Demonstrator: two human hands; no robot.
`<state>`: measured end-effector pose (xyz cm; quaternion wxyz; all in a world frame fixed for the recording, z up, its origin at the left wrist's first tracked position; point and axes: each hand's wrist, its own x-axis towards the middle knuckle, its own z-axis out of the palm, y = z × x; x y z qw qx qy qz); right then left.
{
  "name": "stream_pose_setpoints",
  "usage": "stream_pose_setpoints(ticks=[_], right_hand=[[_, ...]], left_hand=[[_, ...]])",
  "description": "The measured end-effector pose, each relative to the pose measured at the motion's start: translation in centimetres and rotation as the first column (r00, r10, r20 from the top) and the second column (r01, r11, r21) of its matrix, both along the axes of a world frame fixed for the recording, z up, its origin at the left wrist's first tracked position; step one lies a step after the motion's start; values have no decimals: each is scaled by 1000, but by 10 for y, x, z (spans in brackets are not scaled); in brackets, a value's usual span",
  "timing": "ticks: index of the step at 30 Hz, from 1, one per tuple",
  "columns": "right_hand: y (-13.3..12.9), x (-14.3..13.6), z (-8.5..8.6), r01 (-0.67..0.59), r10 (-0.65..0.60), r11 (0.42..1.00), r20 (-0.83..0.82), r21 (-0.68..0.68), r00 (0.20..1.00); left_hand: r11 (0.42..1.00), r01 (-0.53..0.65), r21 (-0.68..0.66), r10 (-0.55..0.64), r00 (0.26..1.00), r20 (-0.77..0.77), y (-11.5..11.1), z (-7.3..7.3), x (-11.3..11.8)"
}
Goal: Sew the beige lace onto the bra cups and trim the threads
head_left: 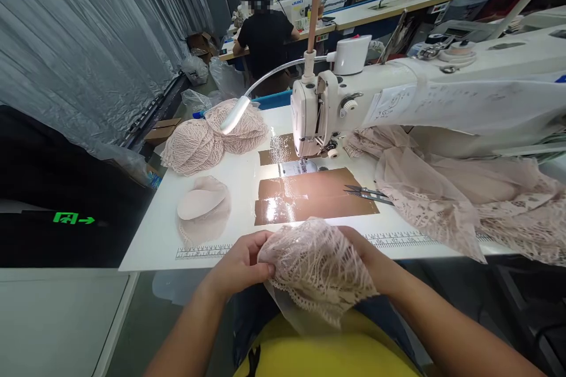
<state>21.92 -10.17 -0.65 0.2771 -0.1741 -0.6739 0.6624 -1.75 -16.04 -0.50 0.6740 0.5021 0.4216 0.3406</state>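
Note:
Just over the table's front edge I hold a pale pink lace cup piece [316,265], domed, with sheer mesh hanging below it. My left hand [247,262] pinches its left edge between thumb and fingers. Behind its right side is my right hand [360,250], its fingers mostly hidden by the lace, so their grip does not show. Beyond the hands stands a white sewing machine [305,115], its needle area over a metal plate. A pair of thread snips [369,193] lies on the brown tape [305,194] to the right.
Stacked lace cups [194,144] sit at the table's left back, with smooth cup pieces and mesh [203,209] in front. Lace-trimmed fabric [442,188] is heaped at right. A lamp [236,113] reaches over from the machine. Another person [267,41] sits farther back.

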Motion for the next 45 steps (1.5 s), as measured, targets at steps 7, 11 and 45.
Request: stream_pose_setpoints(ticks=[7,11,45], right_hand=[[3,-3,-8,275,-275,951,15,-143,961],[1,-12,-10,375,-377,910,24,-176,926],[20,-11,12,129,-172,980,315,153,933]], left_hand=[[954,-288,79,279,955,100,-7,-12,-3],[960,-280,29,263,930,255,-4,-11,8],[876,-469,109,430,864,264,2,-20,23]])
